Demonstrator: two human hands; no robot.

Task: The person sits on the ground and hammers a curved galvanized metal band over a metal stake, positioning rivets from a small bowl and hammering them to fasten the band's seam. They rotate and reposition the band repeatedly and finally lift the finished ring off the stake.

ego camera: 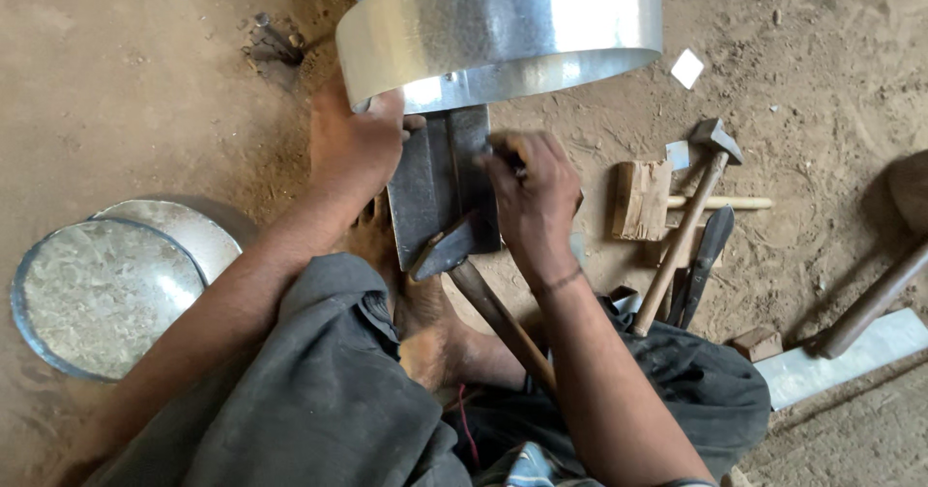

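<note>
The left hand [353, 144] presses the metal ring [503, 28] on the bar [440, 183]. Right hand [527, 192] fingers pinch something small beside it; what, I cannot tell. The thin ring edge could cut skin if it slips.

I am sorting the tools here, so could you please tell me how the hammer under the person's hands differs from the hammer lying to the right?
The near hammer rests its head on the dark steel block, beside the right hand; the far hammer lies on the dirt floor, untouched. The near hammer's handle looks darker and thicker; the far hammer's is paler and slimmer. Both have wooden handles and metal heads.
</note>
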